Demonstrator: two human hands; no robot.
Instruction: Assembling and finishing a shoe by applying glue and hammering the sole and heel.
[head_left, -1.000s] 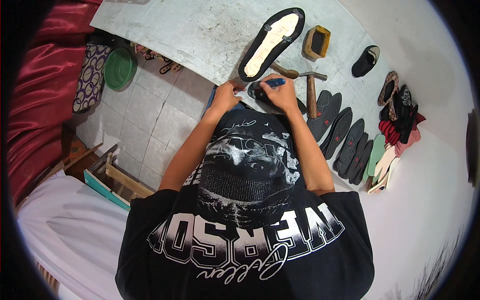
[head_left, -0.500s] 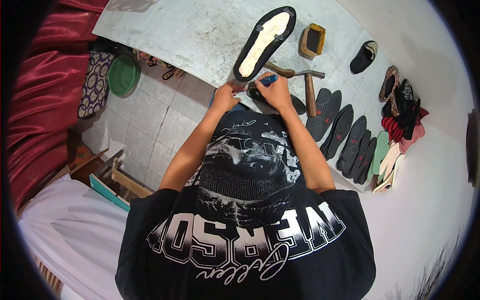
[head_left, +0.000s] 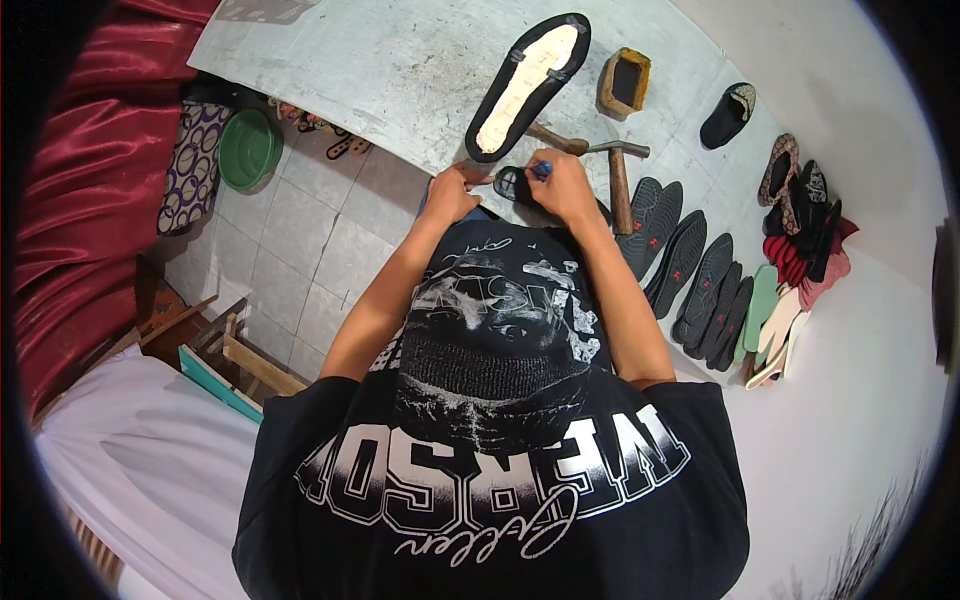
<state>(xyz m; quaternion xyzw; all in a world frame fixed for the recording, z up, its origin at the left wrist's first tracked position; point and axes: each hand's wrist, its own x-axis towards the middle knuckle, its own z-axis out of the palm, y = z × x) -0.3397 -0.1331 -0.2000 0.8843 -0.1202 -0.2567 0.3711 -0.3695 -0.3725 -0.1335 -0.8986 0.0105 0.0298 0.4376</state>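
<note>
Near the table's front edge a black shoe sole [head_left: 512,184] lies in front of me, its tip marked with a grid-like pattern. My right hand [head_left: 564,188] rests over this sole, fingers closed round a short blue pen-like tool [head_left: 541,170] and hiding part of the sole. To its left, my left hand [head_left: 455,193] is closed beside the sole's tip; what it holds, if anything, cannot be made out. Just beyond both hands lies an upturned black shoe [head_left: 527,88] with a pale, cream-coloured underside.
Two hammers, one wooden-handled [head_left: 622,190] and one partly covered [head_left: 562,140], lie right of the shoe. Beyond them stands a yellow-rimmed container [head_left: 626,82]. Several black soles [head_left: 700,285] line the right, near a small shoe [head_left: 727,117]. A green basin [head_left: 248,150] sits on the floor.
My right hand has shifted slightly, and the blue tool now points differently and shows less. More of the sole's patterned tip is visible. My left hand has stayed nearly still.
</note>
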